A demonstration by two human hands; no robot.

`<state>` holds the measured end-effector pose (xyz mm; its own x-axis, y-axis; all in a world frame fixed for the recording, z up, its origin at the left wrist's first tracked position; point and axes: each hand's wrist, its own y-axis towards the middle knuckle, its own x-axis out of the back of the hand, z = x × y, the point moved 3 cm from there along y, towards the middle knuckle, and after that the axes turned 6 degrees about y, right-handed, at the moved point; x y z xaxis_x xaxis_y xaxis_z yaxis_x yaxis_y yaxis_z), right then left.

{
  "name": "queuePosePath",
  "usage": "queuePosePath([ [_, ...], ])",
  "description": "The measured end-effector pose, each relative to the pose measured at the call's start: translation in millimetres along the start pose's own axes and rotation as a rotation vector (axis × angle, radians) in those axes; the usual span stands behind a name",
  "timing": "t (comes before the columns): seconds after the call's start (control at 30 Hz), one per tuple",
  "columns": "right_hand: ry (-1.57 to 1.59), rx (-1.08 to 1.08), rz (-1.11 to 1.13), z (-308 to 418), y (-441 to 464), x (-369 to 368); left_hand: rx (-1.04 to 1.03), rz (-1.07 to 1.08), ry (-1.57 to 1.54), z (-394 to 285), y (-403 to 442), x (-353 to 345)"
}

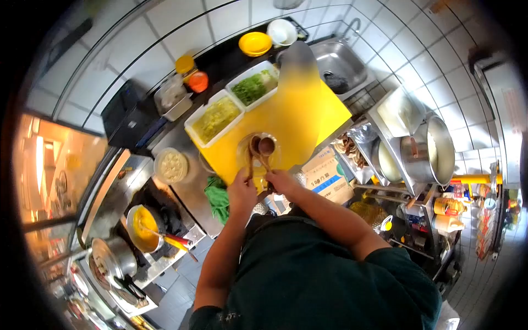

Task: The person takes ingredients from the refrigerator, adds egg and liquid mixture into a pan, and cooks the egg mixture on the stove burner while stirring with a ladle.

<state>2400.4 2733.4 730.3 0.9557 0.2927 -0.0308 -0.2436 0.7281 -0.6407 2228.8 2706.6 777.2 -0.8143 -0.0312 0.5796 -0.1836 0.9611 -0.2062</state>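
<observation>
My left hand [242, 190] is closed on the handle of a brown spoon [253, 147], and my right hand [279, 181] is closed on the handle of a brown ladle [266, 146]. The two heads are close together over a clear round bowl [273, 159], near the front edge of a yellow board [225, 159]. Behind the bowl stand two white trays, one with pale yellow-green chopped food [215, 120], the other with green chopped vegetables [250, 89]. A green cloth [218, 199] lies left of my left hand.
A metal sink [344, 63] is at the back right. Pots stand on a right-hand rack [404, 170]. On the left are a tub of pale pieces [171, 165], a pan of yellow food [144, 226] and a pot [122, 257]. A blurred grey patch covers part of the board.
</observation>
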Motion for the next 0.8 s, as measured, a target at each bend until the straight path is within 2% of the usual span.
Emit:
queuePosePath([
  [0.03, -0.088, 0.056, -0.038, -2.1, -3.7, 8.3, 0.073, 0.023, -0.055, -0.5, 1.5, 0.5],
  [0.07, -0.277, 0.265, -0.134, -9.6, -7.9, 18.7, 0.113, 0.029, -0.074, -1.4, 2.1, 0.7],
  [0.1, -0.311, 0.291, -0.141, 2.0, -28.3, 28.8, 0.153, 0.039, -0.092, 2.6, 0.5, 3.3],
  [0.17, -0.118, 0.258, -0.179, 26.7, -74.2, 57.8, -0.136, -0.03, 0.279, 25.2, 3.7, -4.4],
  [0.2, 0.086, 0.194, -0.228, 27.1, -89.6, 75.0, -0.243, -0.08, 0.423, 3.8, -1.2, -4.7],
  [0.27, -0.083, 0.2, -0.465, -35.2, -73.3, 135.7, -0.454, -0.195, 0.708, -37.0, -10.6, -2.7],
  [0.3, -0.167, 0.198, -0.579, -56.1, -67.7, 166.4, -0.443, -0.113, 0.743, -43.8, -7.9, -13.4],
  [0.37, 0.348, -0.115, -0.63, -58.5, -75.5, 218.6, -0.412, 0.063, 0.819, -55.0, -3.7, -33.5],
  [0.43, 0.51, -0.192, -0.756, -109.1, -44.1, 288.3, -0.274, 0.124, 0.923, -58.7, 6.5, -57.5],
  [0.5, 0.431, -0.225, -0.802, -140.1, -14.8, 351.9, -0.098, 0.193, 1.024, -62.5, 17.6, -76.2],
  [0.53, 0.439, -0.257, -0.812, -155.2, 3.8, 381.3, -0.116, 0.139, 1.054, -58.9, 22.0, -85.2],
  [0.63, 0.327, -0.303, -0.833, -180.6, 57.1, 459.6, -0.077, 0.167, 1.154, -47.6, 31.6, -101.2],
  [0.67, 0.058, -0.293, -0.818, -181.3, 71.4, 483.4, -0.106, 0.17, 1.166, -48.0, 32.2, -102.5],
  [0.73, -0.166, -0.288, -0.806, -173.2, 88.2, 518.7, -0.127, 0.207, 1.167, -49.4, 34.3, -100.3],
  [0.77, 0.472, -0.313, -1.016, -146.5, 79.7, 512.9, -0.139, 0.229, 1.164, -55.3, 34.5, -98.9],
  [0.8, 0.887, -0.158, -0.962, -168.2, 101.4, 523.8, -0.168, 0.234, 1.159, -62.3, 34.9, -97.3],
])
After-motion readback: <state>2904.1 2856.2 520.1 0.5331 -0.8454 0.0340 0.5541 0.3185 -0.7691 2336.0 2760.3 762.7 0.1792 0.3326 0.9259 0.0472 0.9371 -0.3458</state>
